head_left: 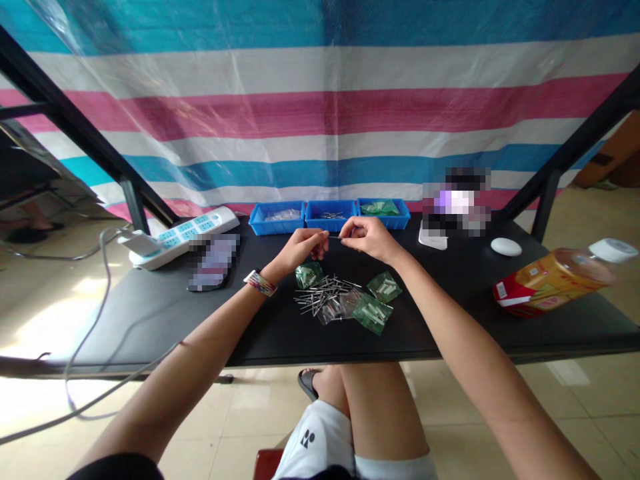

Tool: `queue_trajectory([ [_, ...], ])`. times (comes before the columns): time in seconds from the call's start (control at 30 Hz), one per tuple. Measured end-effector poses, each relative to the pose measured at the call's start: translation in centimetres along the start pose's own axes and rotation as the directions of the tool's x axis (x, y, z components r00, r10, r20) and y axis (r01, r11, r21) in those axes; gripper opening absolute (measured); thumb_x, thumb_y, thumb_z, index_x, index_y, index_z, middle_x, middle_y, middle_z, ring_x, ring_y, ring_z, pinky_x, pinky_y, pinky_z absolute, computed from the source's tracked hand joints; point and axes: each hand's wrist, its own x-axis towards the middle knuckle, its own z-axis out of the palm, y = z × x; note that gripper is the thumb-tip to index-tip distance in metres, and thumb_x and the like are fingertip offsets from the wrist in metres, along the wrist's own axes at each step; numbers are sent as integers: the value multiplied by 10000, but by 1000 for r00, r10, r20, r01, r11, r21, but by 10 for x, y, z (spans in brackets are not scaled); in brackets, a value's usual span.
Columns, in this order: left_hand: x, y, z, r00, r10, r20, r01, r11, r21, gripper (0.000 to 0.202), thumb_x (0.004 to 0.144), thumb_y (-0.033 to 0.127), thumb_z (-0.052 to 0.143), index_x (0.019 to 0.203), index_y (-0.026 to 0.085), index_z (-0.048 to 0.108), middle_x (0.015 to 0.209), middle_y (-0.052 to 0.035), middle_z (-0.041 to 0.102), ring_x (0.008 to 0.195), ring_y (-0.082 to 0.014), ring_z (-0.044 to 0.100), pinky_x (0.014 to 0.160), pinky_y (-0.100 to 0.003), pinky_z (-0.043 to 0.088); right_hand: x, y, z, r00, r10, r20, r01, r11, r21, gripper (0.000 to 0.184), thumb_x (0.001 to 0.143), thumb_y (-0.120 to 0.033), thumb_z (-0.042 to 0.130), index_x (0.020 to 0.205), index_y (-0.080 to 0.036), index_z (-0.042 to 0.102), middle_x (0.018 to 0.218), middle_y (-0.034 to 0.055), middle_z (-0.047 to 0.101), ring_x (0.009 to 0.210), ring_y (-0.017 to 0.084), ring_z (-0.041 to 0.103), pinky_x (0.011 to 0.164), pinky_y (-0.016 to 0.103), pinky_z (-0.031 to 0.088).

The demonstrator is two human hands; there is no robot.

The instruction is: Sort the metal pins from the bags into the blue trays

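My left hand and my right hand pinch a thin metal rod between them, just in front of the blue bins. Its ends are hidden in my fingertips. Below my hands lies a loose pile of similar metal rods, with a clear plastic bag over part of it. Around the pile are small green bags: one under my left hand, another to the right, and a larger one nearer me. White cylindrical pieces show inside the two on the right.
Three blue bins hold clear bags, rods and green bags. A power strip and a blurred phone are left. A white oval object and a tilted drink bottle are right. Striped sheeting hangs behind.
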Motion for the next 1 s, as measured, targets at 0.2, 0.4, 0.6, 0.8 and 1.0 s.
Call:
queue_trajectory([
  [0.2,0,-1,0,999,34,-30,-36,996,-81,344,869,490,756,776,167,682,661,-34,656,573,-136,622,532,-227,459,0,4,7,998,20,-56,-17,998,54,284,716,-402,806,869,-202,675,814,8,676,601,124,546,541,257,427],
  [0.4,1,-4,-3,993,78,-94,-87,992,-97,276,862,432,769,853,164,706,702,-23,660,590,-128,622,541,-221,454,-2,4,15,981,159,-113,-118,946,303,397,725,-507,832,919,-207,659,826,-7,664,560,103,570,484,232,481],
  [0.6,-1,0,-3,994,67,-83,-71,996,-51,327,857,478,785,879,155,739,691,-18,655,589,-126,620,548,-223,455,-2,6,20,968,186,-166,-115,924,363,385,662,-461,855,854,-202,646,796,-14,641,671,125,635,558,231,577],
  [0.8,-1,2,-3,996,39,-76,-42,999,-34,383,902,530,727,820,156,719,659,-33,654,583,-129,610,546,-229,452,-3,8,22,968,161,-193,-91,940,328,354,648,-421,862,827,-198,653,820,-4,637,731,146,654,573,240,602],
  [1.0,1,-2,-3,990,85,-113,-86,996,-5,378,844,519,809,849,160,688,679,-4,636,583,-114,602,545,-218,458,-2,7,20,962,198,-186,-122,926,357,330,679,-411,825,868,-211,642,835,-14,623,694,131,642,543,232,594],
])
